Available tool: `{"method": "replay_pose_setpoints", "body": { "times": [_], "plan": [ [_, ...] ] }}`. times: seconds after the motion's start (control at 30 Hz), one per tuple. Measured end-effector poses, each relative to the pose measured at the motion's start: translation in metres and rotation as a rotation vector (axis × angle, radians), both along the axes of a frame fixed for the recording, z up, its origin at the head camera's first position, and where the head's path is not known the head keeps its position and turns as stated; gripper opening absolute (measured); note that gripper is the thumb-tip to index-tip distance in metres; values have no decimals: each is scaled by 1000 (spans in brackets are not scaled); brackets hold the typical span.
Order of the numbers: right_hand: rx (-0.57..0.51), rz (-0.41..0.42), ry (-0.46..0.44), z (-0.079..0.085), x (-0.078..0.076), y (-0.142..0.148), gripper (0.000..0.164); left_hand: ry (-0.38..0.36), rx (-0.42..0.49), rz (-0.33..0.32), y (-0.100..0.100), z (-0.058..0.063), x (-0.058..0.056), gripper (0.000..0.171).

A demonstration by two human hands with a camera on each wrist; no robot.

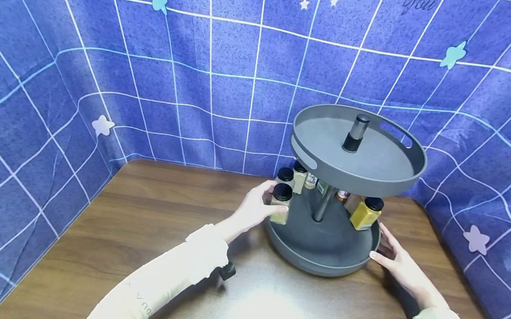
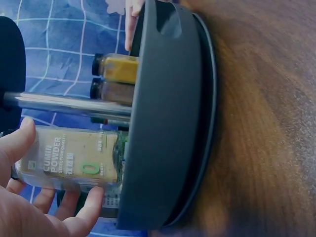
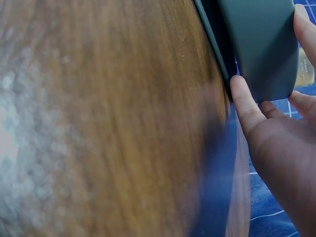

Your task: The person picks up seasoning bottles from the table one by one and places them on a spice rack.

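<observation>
My left hand [image 1: 253, 207] holds a clear, black-capped jar of cumin powder [image 2: 74, 153], thumb on one side and fingers on the other. The jar is upright over the left edge of the lower tray of a grey two-tier turntable rack [image 1: 319, 267]. At the tray's right side my right hand [image 1: 394, 258] grips the wall, its fingertips [image 3: 241, 89] low on the outside and its thumb up by the rim. Near that hand, a yellow spice jar [image 1: 365, 215] stands inside the tray. More spice jars [image 1: 299, 177] line the tray's back left, partly hidden by the upper tray.
The upper tray [image 1: 321, 129] has handle cutouts and sits on a central metal post [image 1: 324, 205]. Wooden tabletop [image 1: 167, 197] spreads out to the left and in front. A blue gridded curtain [image 1: 233, 92] hangs behind and along both sides.
</observation>
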State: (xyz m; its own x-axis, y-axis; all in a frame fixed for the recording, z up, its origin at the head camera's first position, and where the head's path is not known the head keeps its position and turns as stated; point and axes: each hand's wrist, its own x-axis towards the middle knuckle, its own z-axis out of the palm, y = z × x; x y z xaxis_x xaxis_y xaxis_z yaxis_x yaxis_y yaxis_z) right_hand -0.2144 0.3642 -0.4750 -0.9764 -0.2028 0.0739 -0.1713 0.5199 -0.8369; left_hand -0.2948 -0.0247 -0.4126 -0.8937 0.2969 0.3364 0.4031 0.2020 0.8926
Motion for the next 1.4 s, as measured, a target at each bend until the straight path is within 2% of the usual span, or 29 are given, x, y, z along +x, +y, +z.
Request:
{"method": "replay_pose_setpoints", "body": {
  "times": [0.33, 0.5, 0.63, 0.93, 1.4],
  "plan": [
    [18, -6, 14, -2, -2, 2, 78, 33, -91, 72, 4, -8, 0, 56],
    [2, 0, 7, -4, -3, 2, 79, 113, -181, 141, 4, -12, 0, 59],
    [6, -1, 7, -4, -3, 2, 79, 155, -197, 174, 3, -15, 1, 59],
    [15, -3, -3, -3, -2, 2, 79, 173, -217, 152, 3, -23, 2, 54],
    [-13, -4, -35, -2, 0, 0, 79, 149, -257, 151, 4, -28, 3, 48]
  ]
}}
